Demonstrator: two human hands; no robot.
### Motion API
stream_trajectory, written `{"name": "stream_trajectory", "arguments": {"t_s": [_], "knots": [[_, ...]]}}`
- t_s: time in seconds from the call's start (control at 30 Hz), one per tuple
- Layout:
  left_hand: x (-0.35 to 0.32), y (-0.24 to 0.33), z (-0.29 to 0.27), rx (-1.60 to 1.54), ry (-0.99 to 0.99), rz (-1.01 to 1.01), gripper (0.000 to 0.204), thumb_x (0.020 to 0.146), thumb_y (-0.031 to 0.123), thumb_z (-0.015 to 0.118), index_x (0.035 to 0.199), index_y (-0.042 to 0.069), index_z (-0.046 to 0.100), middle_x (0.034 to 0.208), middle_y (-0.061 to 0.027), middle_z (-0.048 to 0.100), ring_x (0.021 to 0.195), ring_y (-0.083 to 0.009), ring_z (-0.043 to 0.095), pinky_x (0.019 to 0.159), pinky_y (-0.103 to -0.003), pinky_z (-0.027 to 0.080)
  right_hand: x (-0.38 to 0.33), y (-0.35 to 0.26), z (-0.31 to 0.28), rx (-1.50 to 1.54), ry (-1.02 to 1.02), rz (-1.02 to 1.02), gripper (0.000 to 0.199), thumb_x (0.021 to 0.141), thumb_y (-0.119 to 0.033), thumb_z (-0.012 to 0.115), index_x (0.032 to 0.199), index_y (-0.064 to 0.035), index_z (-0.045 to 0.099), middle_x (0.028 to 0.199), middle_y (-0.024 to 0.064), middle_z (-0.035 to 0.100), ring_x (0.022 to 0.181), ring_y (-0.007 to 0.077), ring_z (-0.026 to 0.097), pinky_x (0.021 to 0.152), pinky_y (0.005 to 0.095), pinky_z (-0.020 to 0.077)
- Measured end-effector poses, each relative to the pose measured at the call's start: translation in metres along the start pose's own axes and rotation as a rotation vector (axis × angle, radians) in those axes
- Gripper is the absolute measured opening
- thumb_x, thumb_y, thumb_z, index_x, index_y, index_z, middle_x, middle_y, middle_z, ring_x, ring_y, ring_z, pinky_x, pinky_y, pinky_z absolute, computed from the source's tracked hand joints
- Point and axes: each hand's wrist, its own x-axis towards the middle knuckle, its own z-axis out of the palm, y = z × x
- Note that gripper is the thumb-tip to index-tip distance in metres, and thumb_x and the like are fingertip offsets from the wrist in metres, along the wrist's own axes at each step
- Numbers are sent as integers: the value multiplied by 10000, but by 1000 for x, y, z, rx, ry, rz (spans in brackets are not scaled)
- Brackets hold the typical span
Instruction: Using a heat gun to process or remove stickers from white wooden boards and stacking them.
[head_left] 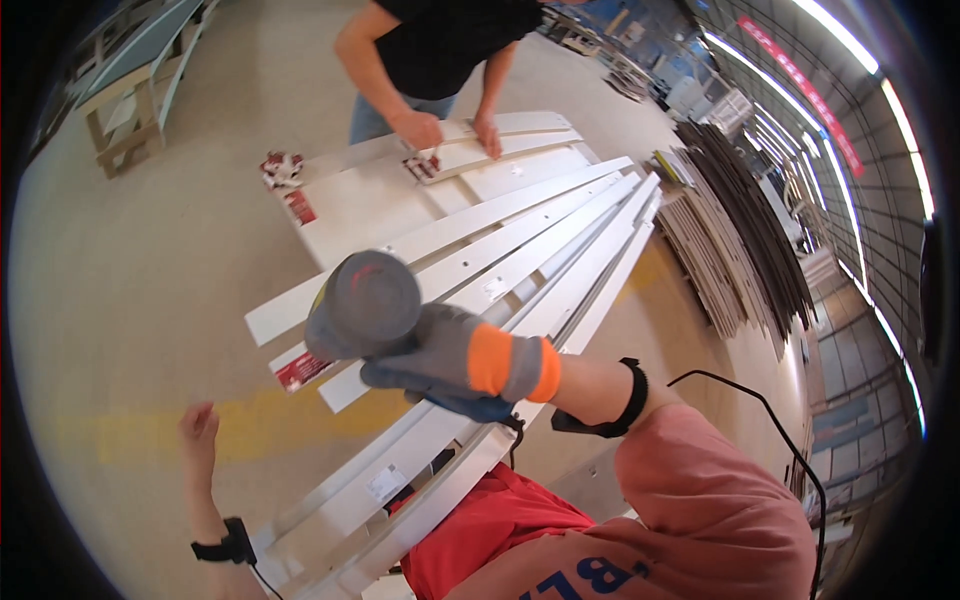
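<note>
Right hand (455, 355), in a grey glove with an orange cuff band, is closed around the grip of a grey power tool (362, 303) whose rounded rear end faces the camera; we cannot see the tool's tip, which is hidden behind its body. The tool is held just above a fan of long white boards (520, 240) lying on the floor — we count about six narrow strips running from lower left to upper right, plus a wider white panel (350, 205) beyond them. One red-and-white packet (302, 370) lies on the boards just beside the tool. A black strap (632, 398) circles the right wrist, with a thin black cable trailing from it. Left hand (198, 425) is bare, fingers loosely curled and holding nothing, hovering over the pale floor (130, 300) well apart from the tool; a second black strap (232, 545) sits on that forearm. At the far end we see another person in a black shirt, both hands (450, 130) pressing on a curved white board (500, 140). Two more red packets (285, 175) lie near them. At right — one stack of dark panels (740, 230).
</note>
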Motion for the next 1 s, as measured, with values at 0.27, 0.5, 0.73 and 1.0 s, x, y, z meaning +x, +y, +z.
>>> {"name": "stream_trajectory", "arguments": {"t_s": [0.27, 0.5, 0.73, 1.0], "knots": [[-7, 13, -18, 88, 0, -108, 219, 937, 127, 580, 1096, -17, 625, 993, -72, 646, 947, -157, 586, 862, -297, 458, 2, 10, 14, 71, -136, 5, 383, 750, -363, 696, 907, -15, 670, 714, 43, 640, 612, 145, 657, 613, 285, 535], [-16, -15, -35, 50, 31, -90, 214, 934, 129, 600, 1089, -17, 629, 1034, -90, 665, 983, -168, 604, 886, -297, 462, -9, 9, -12, 119, -21, 8, 360, 820, -223, 728, 1088, -9, 621, 798, 36, 626, 635, 97, 582, 603, 256, 502], [2, 29, 9, 48, 28, -41, 211, 908, 128, 620, 1060, -13, 655, 888, -58, 668, 847, -123, 609, 793, -272, 482, -5, -10, 3, 196, -116, 96, 340, 826, -154, 686, 1113, 8, 599, 781, 34, 590, 629, 107, 558, 576, 265, 473], [12, 37, 32, 134, -17, 68, 156, 835, 93, 647, 959, 13, 698, 740, -76, 644, 676, -140, 570, 644, -283, 472, -16, -18, -7, 157, -14, 37, 330, 816, -140, 690, 1094, 18, 608, 754, 31, 587, 628, 97, 570, 594, 245, 483]]}}
